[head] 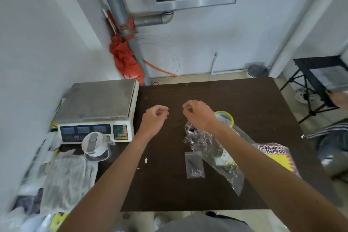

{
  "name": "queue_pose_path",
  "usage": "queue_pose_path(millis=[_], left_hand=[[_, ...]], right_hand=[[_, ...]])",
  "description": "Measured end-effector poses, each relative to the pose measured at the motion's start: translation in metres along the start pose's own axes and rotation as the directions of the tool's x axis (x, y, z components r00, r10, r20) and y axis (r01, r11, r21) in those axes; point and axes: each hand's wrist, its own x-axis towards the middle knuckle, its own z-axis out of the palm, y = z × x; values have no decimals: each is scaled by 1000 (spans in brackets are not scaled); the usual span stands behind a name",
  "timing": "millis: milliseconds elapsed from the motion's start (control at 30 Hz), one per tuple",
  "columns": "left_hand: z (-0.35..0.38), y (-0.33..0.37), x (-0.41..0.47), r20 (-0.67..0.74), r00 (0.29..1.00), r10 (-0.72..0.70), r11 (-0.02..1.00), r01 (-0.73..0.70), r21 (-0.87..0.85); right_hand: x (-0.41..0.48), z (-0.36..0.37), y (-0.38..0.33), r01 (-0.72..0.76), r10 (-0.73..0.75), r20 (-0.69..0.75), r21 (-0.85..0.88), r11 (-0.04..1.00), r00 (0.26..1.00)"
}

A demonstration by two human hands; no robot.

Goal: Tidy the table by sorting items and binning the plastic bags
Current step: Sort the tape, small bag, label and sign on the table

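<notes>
Centre frame, the left hand (pixel 154 117) and right hand (pixel 197 113) hover over the dark table (pixel 244 100), thumbs curled to forefingers; whether they pinch anything I cannot tell. Below the right hand lies a crumpled clear plastic bag (pixel 211 149) of dark bits, just beside a small zip bag (pixel 194 165) holding tiny metal pieces. A sheet (pixel 275 149) at right reads "促销商品".

The right forearm (pixel 243 147) hides part of the crumpled bag (pixel 205 143); what the zip bag (pixel 194 165) holds is indistinct.

Matt dark table (pixel 226 100); glossy clear plastic bag (pixel 212 149); dull metal scale pan (pixel 98 98).
</notes>
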Motion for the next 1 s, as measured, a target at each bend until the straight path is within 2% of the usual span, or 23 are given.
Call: queue_pose_path(millis=[100,200,367,533,667,1000], left_hand=[[33,-1,-4,115,993,-38,997,30,69],[59,1,-9,132,988,-76,992,61,114],[88,10,-12,253,946,-204,973,169,155],[113,8,-8,258,915,-310,946,269,179],[130,11,-4,261,892,-369,927,336,165],[134,-2,5,252,896,-365,931,349,107]], right_hand=[[0,-12,29,-38,38,5,-40,998,999],[2,-18,58,-85,87,37,-53,995,996],[11,-28,107,-170,171,19,-32,985,985],[8,-27,158,-305,314,131,-82,949,940],[2,-18,180,-269,276,150,-66,961,949],[-3,-4,174,-238,241,110,-39,970,964]])
